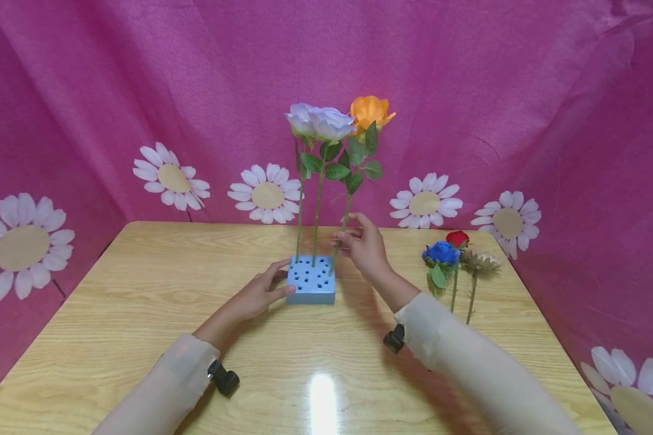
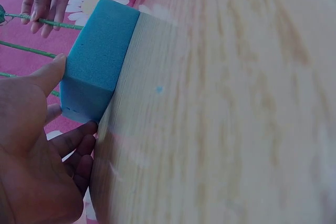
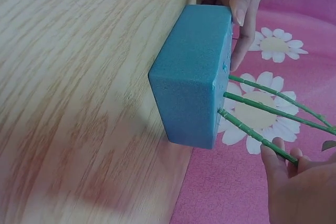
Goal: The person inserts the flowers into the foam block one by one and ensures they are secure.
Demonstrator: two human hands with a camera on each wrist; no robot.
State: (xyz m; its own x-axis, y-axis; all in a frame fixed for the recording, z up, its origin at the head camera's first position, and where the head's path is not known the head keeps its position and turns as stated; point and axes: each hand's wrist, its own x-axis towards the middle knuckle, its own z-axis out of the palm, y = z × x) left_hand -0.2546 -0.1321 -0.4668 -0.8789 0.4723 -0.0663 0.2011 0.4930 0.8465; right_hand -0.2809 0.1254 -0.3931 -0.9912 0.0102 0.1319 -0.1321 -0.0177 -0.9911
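Observation:
A light-blue foam block with many holes in its top sits on the table. My left hand holds the block's left side, its thumb at the top edge in the left wrist view. Two pale-lilac artificial flowers stand upright in the block, their stems in holes toward the back. An orange artificial flower with green leaves leans slightly right. My right hand pinches its green stem between thumb and fingers, above the block; the stem's lower end meets a hole at the block's right side.
On the table's right lie a blue flower, a red flower and a beige-brown flower, stems toward me. A pink curtain with daisy prints surrounds the wooden table at the back and sides.

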